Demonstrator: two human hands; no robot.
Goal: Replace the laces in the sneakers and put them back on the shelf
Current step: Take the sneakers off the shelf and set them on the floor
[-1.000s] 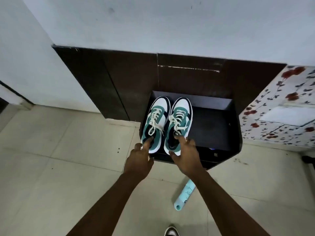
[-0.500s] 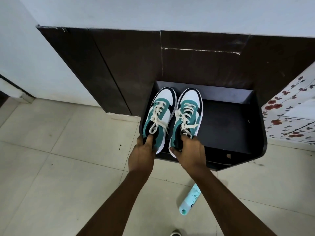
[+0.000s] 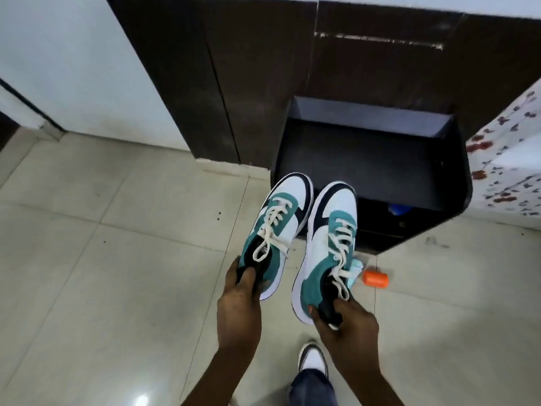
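A pale tiled floor (image 3: 87, 259) fills most of the view, and against the wall stands a dark brown cabinet (image 3: 263, 68) with a black shelf (image 3: 371, 159) pulled out low at its foot. Past the cabinet's right edge there is a white surface with a red floral print (image 3: 509, 159).

Both sneakers are held in the air in front of the shelf, over the floor and not on it — toes pointing towards the cabinet, side by side but apart. The left hand (image 3: 238, 312) grips the left sneaker (image 3: 276, 230) at the heel, thumb on top of the collar. The right hand (image 3: 345, 323) holds the right sneaker (image 3: 326, 250) the same way, fingers curled around its heel. Each shoe is white, teal and black, with cream laces (image 3: 272, 227) threaded through the eyelets and loose ends hanging.

Lower down, a foot in a white shoe (image 3: 313, 358) stands on the tiles below the right hand. A small orange cylinder (image 3: 375, 279) lies on the floor just right of the right sneaker, beside a pale blue object (image 3: 355, 271) mostly hidden behind the shoe.
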